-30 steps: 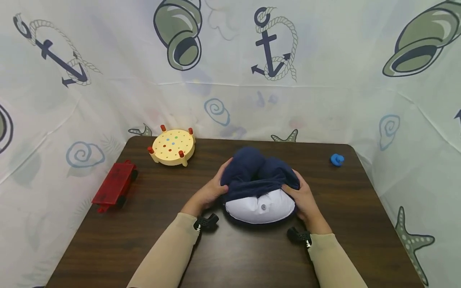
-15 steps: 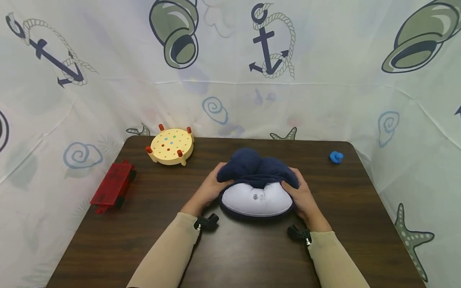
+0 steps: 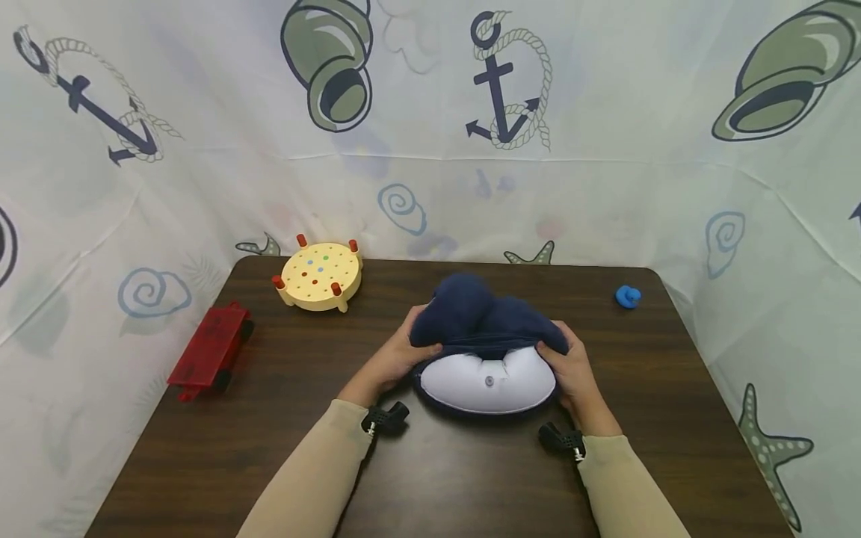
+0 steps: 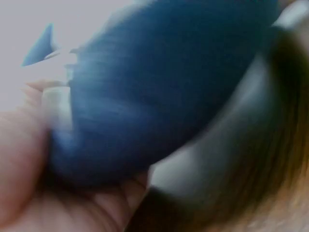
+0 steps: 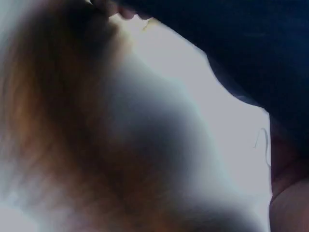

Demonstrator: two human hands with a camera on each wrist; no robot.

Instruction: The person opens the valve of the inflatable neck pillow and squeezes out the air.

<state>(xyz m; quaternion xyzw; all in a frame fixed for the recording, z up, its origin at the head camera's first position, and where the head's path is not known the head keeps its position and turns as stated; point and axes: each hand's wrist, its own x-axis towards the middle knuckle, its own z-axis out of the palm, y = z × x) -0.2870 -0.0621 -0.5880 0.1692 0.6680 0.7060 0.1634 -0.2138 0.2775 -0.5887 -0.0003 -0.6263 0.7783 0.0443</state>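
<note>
In the head view a soft navy cushion-like thing (image 3: pixel 464 310) is bunched up in two padded lobes. On its near side shows a white oval part (image 3: pixel 511 381) with a small round grey button (image 3: pixel 489 381). My left hand (image 3: pixel 395 357) grips its left end, thumb on the near side. The right end is held by my right hand (image 3: pixel 570 370), the thumb at the seam between navy and white. The left wrist view is blurred: navy cloth (image 4: pixel 145 96) lies in my curled left hand. Most of my right fingers are hidden behind the cloth.
A red toy cart (image 3: pixel 211 347) with black wheels stands at the left edge of the brown table (image 3: pixel 457 486). A yellow round toy (image 3: pixel 319 276) with red pegs sits at the back left. Far right lies a small blue knob-shaped piece (image 3: pixel 628 297). A printed curtain hangs behind.
The navy part first tips down toward me, showing more of the white, then rises again. My right hand has shifted slightly to the right, and both hands keep their hold.
</note>
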